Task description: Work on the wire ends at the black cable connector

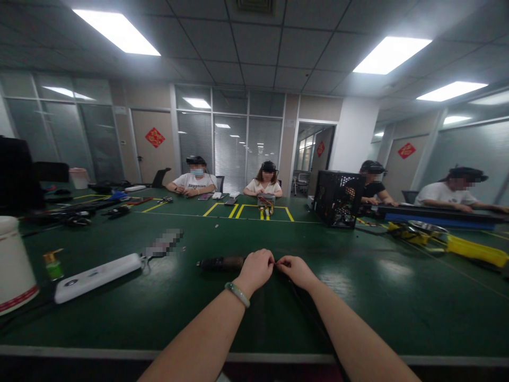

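Note:
My left hand (257,268) and my right hand (295,269) meet knuckle to knuckle over the green table (358,286), both with fingers curled in a pinch. A thin dark cable (306,313) runs from between them back toward me along my right forearm. Just left of my left hand lies a dark, cylindrical tool handle (221,262), and the hand covers its near end. What the fingertips pinch is too small to make out. A pale green bangle (237,293) sits on my left wrist.
A white power strip (95,276) lies at the left, with a small green bottle (53,265) and a white bucket (14,262) beyond it. A black mesh case (338,199) stands at the right. Several seated people work along the far side and at the right, among tools and a yellow tray (473,249).

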Demonstrator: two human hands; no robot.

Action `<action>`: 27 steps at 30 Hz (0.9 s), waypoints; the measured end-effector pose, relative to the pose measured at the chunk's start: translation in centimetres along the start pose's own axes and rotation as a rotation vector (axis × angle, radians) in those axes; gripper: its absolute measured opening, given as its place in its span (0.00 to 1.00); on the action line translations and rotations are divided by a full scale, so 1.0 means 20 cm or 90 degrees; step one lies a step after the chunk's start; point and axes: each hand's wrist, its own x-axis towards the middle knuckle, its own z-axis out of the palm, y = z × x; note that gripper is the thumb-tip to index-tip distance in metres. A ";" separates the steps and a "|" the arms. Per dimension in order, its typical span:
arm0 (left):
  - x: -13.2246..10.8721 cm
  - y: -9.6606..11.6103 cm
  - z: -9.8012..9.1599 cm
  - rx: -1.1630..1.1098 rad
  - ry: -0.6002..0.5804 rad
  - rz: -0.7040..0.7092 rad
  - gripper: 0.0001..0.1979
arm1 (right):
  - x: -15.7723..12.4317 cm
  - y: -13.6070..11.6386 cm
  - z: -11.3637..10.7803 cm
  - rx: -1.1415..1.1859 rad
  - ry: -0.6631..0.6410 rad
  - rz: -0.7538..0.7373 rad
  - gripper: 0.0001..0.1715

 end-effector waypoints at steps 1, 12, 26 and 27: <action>0.00 0.00 0.00 -0.003 0.004 0.005 0.08 | 0.00 0.00 0.00 -0.003 0.002 -0.001 0.13; 0.00 -0.02 0.01 -0.006 0.014 0.014 0.07 | 0.02 0.02 0.00 0.006 0.002 0.000 0.11; 0.00 -0.03 0.01 -0.021 0.026 0.025 0.08 | 0.01 0.04 0.00 0.011 0.004 -0.013 0.11; 0.00 -0.02 0.00 -0.018 0.023 0.023 0.09 | 0.01 0.04 0.00 0.015 0.004 -0.013 0.11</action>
